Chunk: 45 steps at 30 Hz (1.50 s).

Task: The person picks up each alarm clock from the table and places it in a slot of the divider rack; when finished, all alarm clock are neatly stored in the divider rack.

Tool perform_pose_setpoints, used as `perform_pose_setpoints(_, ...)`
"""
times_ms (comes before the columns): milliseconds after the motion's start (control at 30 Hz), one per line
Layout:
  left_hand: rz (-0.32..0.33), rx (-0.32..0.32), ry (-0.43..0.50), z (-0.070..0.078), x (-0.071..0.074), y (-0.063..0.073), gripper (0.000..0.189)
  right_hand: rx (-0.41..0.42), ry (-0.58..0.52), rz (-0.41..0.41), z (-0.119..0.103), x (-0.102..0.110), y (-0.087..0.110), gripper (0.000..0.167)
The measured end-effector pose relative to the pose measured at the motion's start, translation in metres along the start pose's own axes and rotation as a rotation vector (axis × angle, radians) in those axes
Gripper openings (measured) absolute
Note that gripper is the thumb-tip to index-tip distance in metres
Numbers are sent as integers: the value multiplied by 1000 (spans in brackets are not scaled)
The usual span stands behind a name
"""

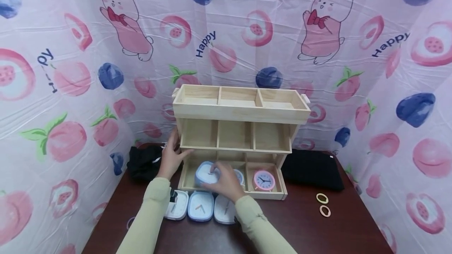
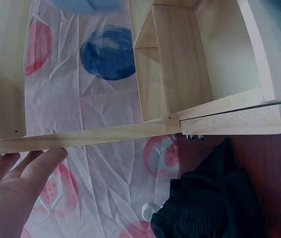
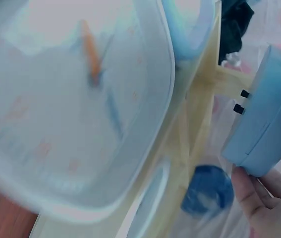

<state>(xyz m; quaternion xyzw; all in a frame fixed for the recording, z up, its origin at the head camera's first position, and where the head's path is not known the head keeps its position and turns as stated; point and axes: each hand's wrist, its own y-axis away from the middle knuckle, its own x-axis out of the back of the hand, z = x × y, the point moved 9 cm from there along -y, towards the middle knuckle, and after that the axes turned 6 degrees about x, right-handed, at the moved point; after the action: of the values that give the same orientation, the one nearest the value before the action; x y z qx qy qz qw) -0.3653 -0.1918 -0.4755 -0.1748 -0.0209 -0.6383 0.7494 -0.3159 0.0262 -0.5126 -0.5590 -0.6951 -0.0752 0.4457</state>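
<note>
Blue clock (image 1: 203, 175) in right hand (image 1: 227, 181)'s grip; left hand (image 1: 172, 156), fingers extended, touches organizer (image 1: 240, 113); seemingly part-done: two clocks (image 1: 264, 180) inside, three more clocks (image 1: 201, 207) on worktop (image 1: 300, 222).

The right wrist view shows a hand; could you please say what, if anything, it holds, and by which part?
The right hand holds a blue clock by the edges of its casing.

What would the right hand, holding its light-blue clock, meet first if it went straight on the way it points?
Probably the front edge of the middle wooden tray, near the left hand. The light-blue clock would touch before the right hand; depth is unclear, so it might pass below that edge.
</note>
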Motion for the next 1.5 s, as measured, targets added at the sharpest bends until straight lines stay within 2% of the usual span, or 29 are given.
perform_pose_setpoints(100, 5, 4, -3, -1, 2, 1, 105, -13, 2, -42, 2, -19, -12, 53)
perform_pose_setpoints(267, 10, -10, -9, 0, 2, 0, 105, -8, 21, -50, 13, -42, -26, 52)
perform_pose_setpoints(500, 12, -29, -2, 2, 2, -1, 106, -52, 46, -75, 24, -62, -28, 50)
perform_pose_setpoints(633, 23, -49, 10, 6, 2, -1, 106, -55, 62, -49, 26, -65, -29, 49)
perform_pose_setpoints(767, 26, -40, 5, 6, 2, -1, 106, -5, 162, -39, 23, -71, -32, 46)
perform_pose_setpoints(900, 19, -18, 4, 3, 1, -1, 107, 28, 236, -67, 19, -77, -32, 41)
perform_pose_setpoints(1100, 25, 1, 6, 2, 0, 0, 106, 22, 261, -111, 18, -76, -30, 36)
perform_pose_setpoints(1333, 10, 18, 13, 3, 1, 1, 106, 57, 263, -174, 13, -70, -23, 24)
perform_pose_setpoints(1433, 9, 16, 5, 4, 2, 2, 107, 48, 219, -201, 12, -63, -16, 28)
perform_pose_setpoints(1500, 4, 22, -4, 4, 2, 2, 107, 52, 206, -192, 10, -55, -10, 31)
